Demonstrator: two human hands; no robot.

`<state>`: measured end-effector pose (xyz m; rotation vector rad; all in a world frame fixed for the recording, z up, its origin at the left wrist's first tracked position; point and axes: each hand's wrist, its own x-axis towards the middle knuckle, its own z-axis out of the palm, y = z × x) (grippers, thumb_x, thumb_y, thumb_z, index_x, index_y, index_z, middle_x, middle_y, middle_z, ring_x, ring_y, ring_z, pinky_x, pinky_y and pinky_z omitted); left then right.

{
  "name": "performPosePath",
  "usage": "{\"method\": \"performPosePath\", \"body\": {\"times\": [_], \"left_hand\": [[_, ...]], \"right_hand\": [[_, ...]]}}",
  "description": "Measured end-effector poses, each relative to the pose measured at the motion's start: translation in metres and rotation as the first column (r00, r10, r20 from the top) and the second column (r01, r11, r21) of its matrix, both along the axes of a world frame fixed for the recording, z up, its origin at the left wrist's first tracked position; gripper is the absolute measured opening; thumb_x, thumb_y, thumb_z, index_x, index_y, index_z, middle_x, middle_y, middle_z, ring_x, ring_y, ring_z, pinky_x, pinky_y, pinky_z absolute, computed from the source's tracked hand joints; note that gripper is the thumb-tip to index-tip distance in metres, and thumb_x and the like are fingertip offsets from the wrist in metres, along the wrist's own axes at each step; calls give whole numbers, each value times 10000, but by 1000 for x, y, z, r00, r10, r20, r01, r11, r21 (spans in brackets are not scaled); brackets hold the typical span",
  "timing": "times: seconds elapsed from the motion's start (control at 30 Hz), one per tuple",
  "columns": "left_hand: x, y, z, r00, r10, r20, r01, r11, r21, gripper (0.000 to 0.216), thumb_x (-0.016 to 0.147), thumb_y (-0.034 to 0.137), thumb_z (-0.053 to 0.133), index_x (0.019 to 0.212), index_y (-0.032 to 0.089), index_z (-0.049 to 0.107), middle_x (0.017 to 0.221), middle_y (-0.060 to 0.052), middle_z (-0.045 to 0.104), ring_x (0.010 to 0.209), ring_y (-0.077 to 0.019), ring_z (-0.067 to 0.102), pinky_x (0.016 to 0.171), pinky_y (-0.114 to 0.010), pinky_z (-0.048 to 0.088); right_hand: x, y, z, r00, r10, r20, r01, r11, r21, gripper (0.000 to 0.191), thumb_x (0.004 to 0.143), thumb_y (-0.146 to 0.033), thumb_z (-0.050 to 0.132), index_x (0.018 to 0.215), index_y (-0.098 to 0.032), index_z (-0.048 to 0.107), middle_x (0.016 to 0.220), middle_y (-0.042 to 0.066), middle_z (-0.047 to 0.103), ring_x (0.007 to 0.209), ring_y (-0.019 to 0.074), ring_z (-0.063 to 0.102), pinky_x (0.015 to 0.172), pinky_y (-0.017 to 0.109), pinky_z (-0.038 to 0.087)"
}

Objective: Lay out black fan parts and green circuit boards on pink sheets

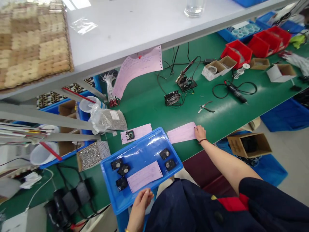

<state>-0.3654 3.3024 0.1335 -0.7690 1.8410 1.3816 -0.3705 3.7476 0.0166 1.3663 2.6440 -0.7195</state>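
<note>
My right hand (200, 132) pinches the right end of a pink paper slip (182, 132) lying on the green bench. Curled fingers show on my left hand (144, 199), just over the near rim of a blue tray (142, 141); nothing shows in them. Inside the tray are several small black square parts with round metal centres, among them one part (165, 153) at the right and another (121, 183) at the left. A second pink slip (145, 176) lies in the tray. Beyond it, a small black part (130, 135) rests on a third slip (141, 130).
A soldering iron in its stand (186, 83), a small fan (172, 98), cutters (206, 107) and a black electric screwdriver (235, 91) lie on the bench. Red bins (238, 53) stand behind. A white shelf (135, 25) overhangs. At left are a bag (112, 120) and a box (90, 158).
</note>
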Motion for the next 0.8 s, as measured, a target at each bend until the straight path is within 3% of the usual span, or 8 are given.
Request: {"method": "performPosePath", "body": {"times": [0.13,0.3,0.57,0.8], "left_hand": [[1,-10,6,994,26,111,-31,999,36,245,747,390,689,890,197,643,899,-89,738,955,-267,717,987,-377,525],[-13,-16,14,989,127,70,-129,992,19,165,876,340,566,957,206,621,977,-81,739,1023,-232,707,1015,-344,510],[-3,-34,15,975,216,52,-218,976,25,163,869,347,575,937,210,634,944,-73,741,969,-240,723,1007,-379,520],[15,-34,14,957,242,157,-248,969,19,137,851,339,574,890,217,625,883,-71,726,930,-229,728,974,-351,529]], "right_hand": [[-7,17,7,1000,-17,14,19,996,-88,283,994,-259,355,905,-166,607,915,80,662,836,205,581,685,245,389],[-19,29,17,998,12,58,-5,992,-124,286,1022,-282,381,907,-169,617,946,79,676,848,192,594,659,229,374],[-41,30,22,980,78,184,-49,986,-157,341,1052,-332,345,1036,-167,644,1086,124,672,992,232,611,744,260,405],[-43,31,25,969,103,227,-61,981,-185,376,1051,-349,326,1093,-179,659,1132,120,672,1041,240,614,819,278,438]]}}
